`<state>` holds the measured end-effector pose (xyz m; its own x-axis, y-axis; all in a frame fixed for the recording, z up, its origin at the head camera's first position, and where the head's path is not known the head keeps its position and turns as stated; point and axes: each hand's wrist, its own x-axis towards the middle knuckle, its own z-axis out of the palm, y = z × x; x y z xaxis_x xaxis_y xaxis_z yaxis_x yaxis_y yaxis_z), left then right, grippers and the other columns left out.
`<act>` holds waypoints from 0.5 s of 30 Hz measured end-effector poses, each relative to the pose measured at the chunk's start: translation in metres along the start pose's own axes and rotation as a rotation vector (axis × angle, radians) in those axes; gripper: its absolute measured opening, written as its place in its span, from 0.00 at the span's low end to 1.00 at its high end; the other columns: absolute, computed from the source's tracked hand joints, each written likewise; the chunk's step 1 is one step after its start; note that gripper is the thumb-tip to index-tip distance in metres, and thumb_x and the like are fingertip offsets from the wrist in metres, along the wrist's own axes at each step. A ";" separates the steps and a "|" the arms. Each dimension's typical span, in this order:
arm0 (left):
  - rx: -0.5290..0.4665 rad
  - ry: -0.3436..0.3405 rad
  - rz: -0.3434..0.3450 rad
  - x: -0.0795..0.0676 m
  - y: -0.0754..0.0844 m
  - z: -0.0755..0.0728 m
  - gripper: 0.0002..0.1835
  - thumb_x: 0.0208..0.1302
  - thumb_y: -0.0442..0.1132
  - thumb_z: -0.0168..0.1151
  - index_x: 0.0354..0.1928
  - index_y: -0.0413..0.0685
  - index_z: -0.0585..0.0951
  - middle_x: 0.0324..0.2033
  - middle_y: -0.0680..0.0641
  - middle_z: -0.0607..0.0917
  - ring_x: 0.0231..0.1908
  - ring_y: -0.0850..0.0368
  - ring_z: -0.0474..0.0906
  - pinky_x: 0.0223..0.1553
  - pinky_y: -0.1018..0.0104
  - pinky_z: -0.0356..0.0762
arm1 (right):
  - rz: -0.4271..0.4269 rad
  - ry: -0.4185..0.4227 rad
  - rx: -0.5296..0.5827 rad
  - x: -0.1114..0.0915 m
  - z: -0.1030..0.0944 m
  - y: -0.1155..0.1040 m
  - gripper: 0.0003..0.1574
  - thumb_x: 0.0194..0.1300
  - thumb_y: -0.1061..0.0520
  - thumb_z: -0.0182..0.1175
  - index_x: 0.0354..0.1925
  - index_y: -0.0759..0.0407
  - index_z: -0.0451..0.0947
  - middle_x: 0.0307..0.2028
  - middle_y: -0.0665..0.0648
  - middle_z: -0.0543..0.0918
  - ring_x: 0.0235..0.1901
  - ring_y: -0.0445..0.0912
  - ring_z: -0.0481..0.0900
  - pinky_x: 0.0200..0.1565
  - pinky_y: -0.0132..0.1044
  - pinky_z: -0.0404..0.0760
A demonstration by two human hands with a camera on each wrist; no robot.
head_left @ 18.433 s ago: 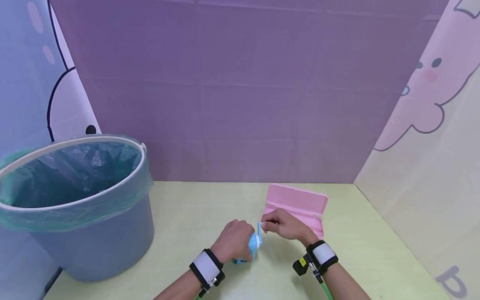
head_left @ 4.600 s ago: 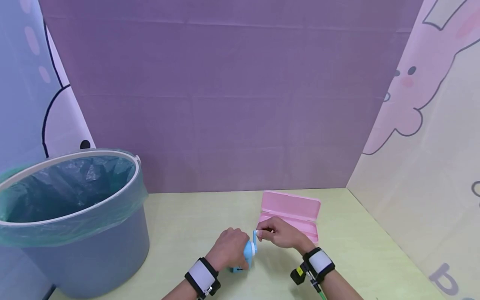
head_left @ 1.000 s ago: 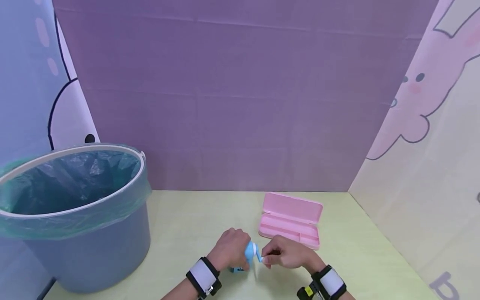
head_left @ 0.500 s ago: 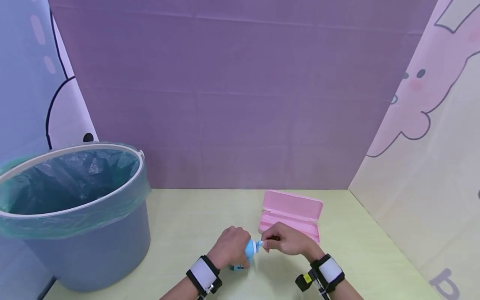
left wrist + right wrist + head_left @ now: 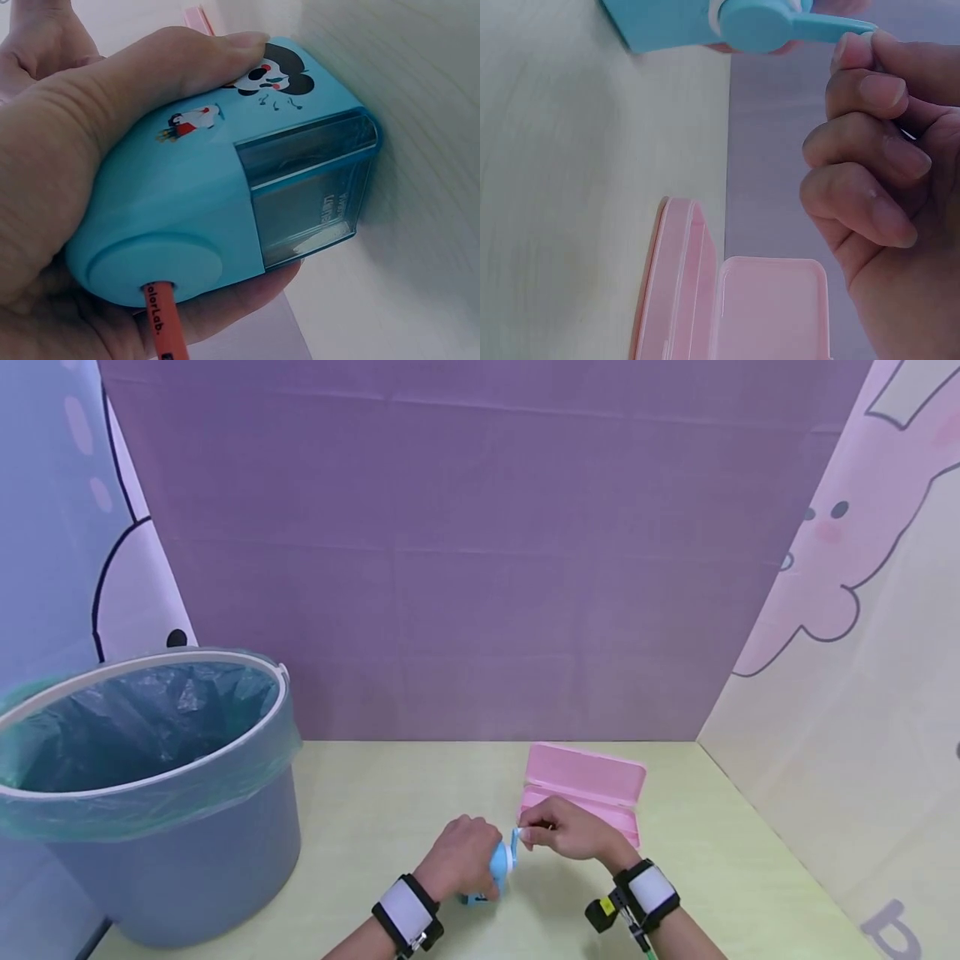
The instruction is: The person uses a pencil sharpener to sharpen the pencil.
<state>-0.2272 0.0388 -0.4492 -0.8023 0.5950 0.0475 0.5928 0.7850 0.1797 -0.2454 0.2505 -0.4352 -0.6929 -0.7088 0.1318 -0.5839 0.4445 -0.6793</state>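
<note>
My left hand (image 5: 463,853) wraps the sharpener (image 5: 225,195), thumb along its top and fingers curled under, pinning it on the table (image 5: 375,810) near the front edge, between the bin (image 5: 150,793) and the pink case (image 5: 592,777). A pencil (image 5: 161,322) sits in the round port at one end, its orange shaft sticking out toward my wrist. My right hand (image 5: 573,835) has its fingertips curled and pinched around the end of the crank (image 5: 810,22) on the opposite face.

I judge the sharpener a light, hard plastic shell, smooth enough to skid on this table if I let up with the left hand, so the hold belongs around the solid blue body, clear of the clear drawer (image 5: 307,187), which looks like it could slide out. The crank arm is thin and will likely flex, so I would take it at its tip with a fingertip pinch, not a full fist. The pencil is stiff but its point is brittle; I would keep it straight in the port.

The case lies open just beyond my right hand, lid standing up.
</note>
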 end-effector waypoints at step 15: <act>-0.003 -0.016 0.008 0.002 -0.002 0.000 0.22 0.35 0.52 0.81 0.30 0.53 0.80 0.21 0.59 0.74 0.25 0.62 0.68 0.32 0.67 0.69 | 0.059 0.056 -0.019 0.013 0.007 0.011 0.13 0.69 0.66 0.53 0.29 0.65 0.79 0.20 0.48 0.67 0.22 0.35 0.62 0.28 0.28 0.62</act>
<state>-0.2300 0.0379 -0.4497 -0.7965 0.6037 0.0329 0.5986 0.7799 0.1826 -0.2582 0.2428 -0.4460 -0.7487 -0.6495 0.1329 -0.5492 0.4954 -0.6730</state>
